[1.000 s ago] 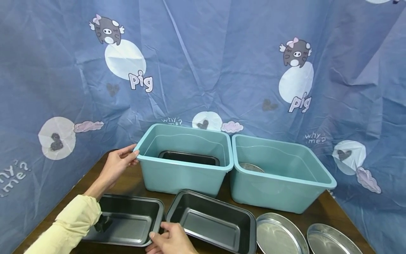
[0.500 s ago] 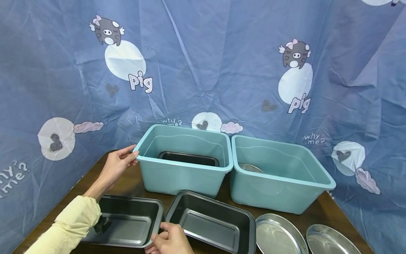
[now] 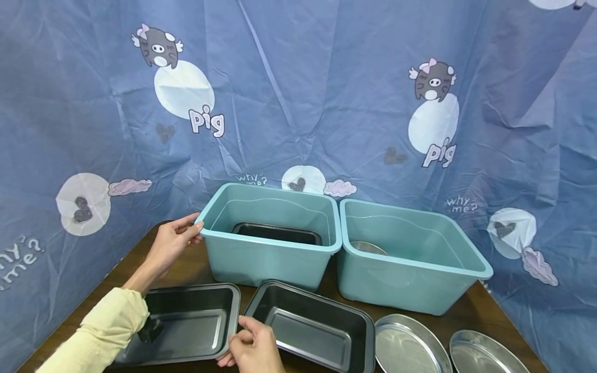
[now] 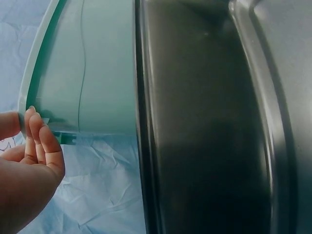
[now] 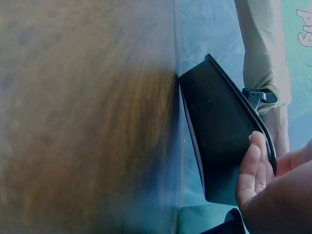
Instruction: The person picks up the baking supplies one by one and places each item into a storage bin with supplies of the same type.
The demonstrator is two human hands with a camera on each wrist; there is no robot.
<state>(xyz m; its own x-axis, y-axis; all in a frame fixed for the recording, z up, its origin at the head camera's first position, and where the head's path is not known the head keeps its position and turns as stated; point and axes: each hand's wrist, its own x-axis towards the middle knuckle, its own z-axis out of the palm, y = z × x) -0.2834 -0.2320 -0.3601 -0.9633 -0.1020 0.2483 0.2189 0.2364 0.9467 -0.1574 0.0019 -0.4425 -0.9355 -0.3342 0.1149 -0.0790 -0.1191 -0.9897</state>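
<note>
Two hands busy: left hand [image 3: 173,242] pinches smooth teal plastic bin [image 3: 261,259] rim; right hand [image 3: 252,348] apparently grips dark rectangular pan [image 3: 186,324] edge.

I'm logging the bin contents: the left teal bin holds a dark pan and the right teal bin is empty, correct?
Not quite. The left teal bin does hold a dark pan, but the right teal bin is not empty: the head view shows a round silver pan on its floor.
</note>
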